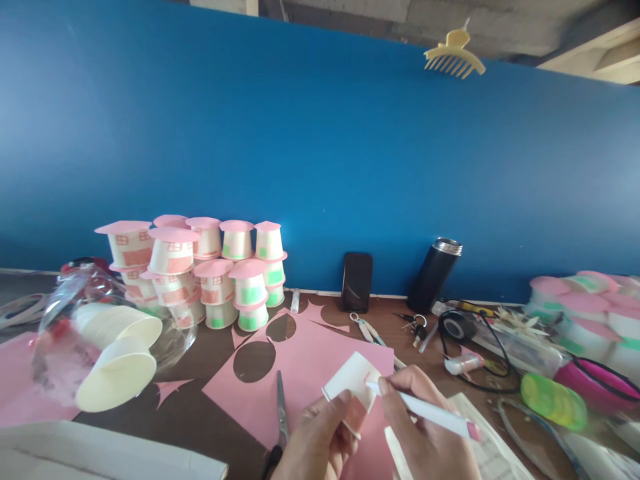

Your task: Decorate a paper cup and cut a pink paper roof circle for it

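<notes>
Aslant, marker tight in right grip, tip up-left at cup tight in left grip

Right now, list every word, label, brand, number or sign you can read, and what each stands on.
None can be read.
White marker in the right hand: no legible lettering.
Pale sheet beside that hand: any print is too blurred.
Black bottle: no legible marking.

Two bare hands, one felt-tip marker, one hand-held paper cup, one smartphone, one black vacuum flask, one yellow hair claw clip, one two-holed pink paper sheet, at least eight pink-roofed cups stacked at left.
</notes>
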{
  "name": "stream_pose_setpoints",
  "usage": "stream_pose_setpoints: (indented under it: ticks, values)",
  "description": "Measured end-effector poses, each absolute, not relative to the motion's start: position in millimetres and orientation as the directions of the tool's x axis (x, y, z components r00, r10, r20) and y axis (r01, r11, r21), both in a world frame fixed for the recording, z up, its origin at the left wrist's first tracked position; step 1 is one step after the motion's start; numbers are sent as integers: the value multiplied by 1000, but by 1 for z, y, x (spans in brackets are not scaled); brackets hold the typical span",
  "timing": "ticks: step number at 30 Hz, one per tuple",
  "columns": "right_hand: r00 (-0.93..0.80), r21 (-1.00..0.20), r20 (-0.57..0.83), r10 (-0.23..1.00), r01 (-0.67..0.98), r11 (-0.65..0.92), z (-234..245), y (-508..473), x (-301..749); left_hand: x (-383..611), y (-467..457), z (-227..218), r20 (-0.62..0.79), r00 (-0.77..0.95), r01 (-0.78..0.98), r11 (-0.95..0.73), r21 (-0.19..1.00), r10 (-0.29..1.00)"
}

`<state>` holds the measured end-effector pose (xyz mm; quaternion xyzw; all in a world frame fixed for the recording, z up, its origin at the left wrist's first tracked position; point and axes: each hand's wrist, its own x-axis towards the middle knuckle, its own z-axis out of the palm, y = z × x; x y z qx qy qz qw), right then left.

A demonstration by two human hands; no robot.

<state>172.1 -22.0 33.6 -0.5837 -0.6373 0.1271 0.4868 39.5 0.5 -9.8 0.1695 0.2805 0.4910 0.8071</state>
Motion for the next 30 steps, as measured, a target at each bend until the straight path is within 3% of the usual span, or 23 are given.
stream_pose_setpoints:
  ticks: [21, 30]
  values:
    - [118, -722, 485, 866, 614, 321, 34, -22, 171, 39, 1, -8, -303, 361, -703, 471, 534, 882]
    - [366, -736, 557, 746, 634, 238, 46, -31, 177, 35, 6, -16, -491, 321, -753, 533, 387, 810]
